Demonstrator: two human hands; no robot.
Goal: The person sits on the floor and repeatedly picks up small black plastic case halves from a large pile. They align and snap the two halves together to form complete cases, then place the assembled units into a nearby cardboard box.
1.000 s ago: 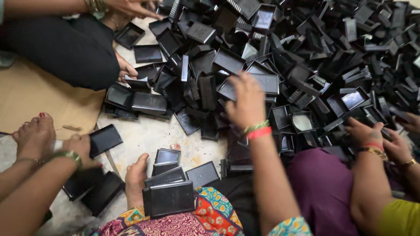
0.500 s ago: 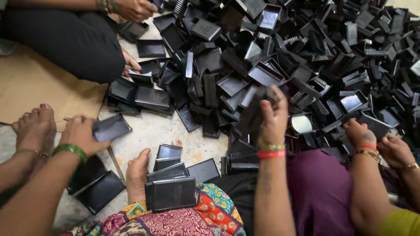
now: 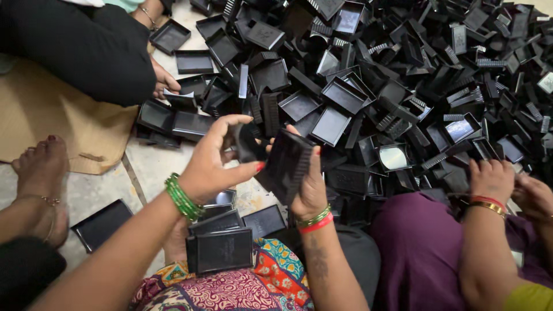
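Black plastic tray (image 3: 286, 164) held up tilted above the floor, near the big heap of black trays (image 3: 403, 86). Right hand (image 3: 308, 184) grip clenched on its back. Left hand (image 3: 216, 164) grip pinches a smaller black piece (image 3: 249, 144) just beside the tray, thumb touching the tray edge. Stack of closed black boxes (image 3: 220, 245) rests on the patterned lap below. Another person's hands (image 3: 492, 178) at right.

I see both forearms raised together: left hand (image 3: 216, 164) curled, thumb extended, right hand (image 3: 308, 184) gripping (fingers mostly hidden, probably closed).
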